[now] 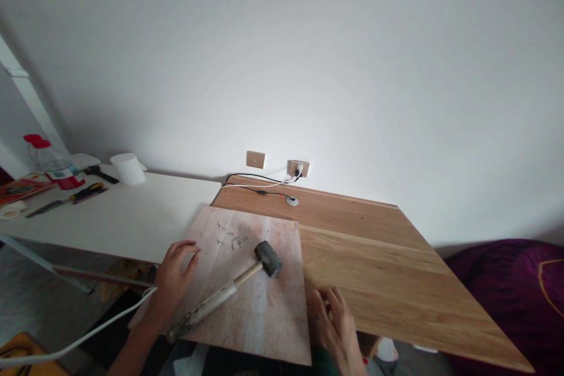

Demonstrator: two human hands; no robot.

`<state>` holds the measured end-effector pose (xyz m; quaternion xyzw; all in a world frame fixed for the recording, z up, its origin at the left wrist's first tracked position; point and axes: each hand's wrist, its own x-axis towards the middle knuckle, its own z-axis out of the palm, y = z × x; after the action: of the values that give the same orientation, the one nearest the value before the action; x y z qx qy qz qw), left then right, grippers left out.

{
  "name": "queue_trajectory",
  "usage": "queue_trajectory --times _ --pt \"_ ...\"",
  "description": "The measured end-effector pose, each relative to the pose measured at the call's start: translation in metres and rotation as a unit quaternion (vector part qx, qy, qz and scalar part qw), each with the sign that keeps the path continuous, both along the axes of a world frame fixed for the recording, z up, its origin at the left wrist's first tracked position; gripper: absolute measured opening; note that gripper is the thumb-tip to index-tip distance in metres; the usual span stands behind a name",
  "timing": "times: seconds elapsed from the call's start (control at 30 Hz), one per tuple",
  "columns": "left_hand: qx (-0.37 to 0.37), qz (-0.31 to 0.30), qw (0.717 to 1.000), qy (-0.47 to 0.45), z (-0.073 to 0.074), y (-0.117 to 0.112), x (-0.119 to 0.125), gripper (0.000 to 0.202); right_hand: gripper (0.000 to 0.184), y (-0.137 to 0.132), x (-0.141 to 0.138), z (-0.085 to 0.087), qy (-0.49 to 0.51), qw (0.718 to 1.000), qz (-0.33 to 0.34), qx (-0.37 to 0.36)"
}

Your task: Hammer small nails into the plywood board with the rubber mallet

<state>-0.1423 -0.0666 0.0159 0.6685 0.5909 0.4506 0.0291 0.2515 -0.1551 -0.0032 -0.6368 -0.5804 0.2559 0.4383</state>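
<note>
A rubber mallet with a black head (268, 258) and a pale, worn handle (207, 305) lies diagonally across a whitish wooden board (282, 317). Several small screws or nails (238, 241) are scattered on the board beyond the mallet. My left hand (176, 267) hovers by the board's left edge, empty, thumb and fingers apart. Just off the board's right edge is my right hand (335, 323), its fingers loosely bent and apart, with nothing visible in it. Its fingertips are partly hidden.
The board rests on a wooden desk (374, 264). To the left, a white table (176, 194) carries a paper roll (127, 168), a screwdriver (88, 191) and a red-capped bottle (59, 164). Cables run to a wall socket (304, 168). A white cable (88, 335) crosses at lower left.
</note>
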Motion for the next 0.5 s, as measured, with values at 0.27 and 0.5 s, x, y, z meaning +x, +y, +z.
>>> queue_trajectory --times 0.27,0.5 --pt "-0.211 -0.198 0.896 -0.336 0.029 -0.054 0.084 0.045 0.060 -0.003 0.004 0.019 0.264 0.964 0.010 -0.029" --pt "-0.280 -0.445 0.553 -0.647 0.066 -0.069 0.155 0.076 0.065 0.000 -0.049 0.085 0.655 0.744 0.115 -0.055"
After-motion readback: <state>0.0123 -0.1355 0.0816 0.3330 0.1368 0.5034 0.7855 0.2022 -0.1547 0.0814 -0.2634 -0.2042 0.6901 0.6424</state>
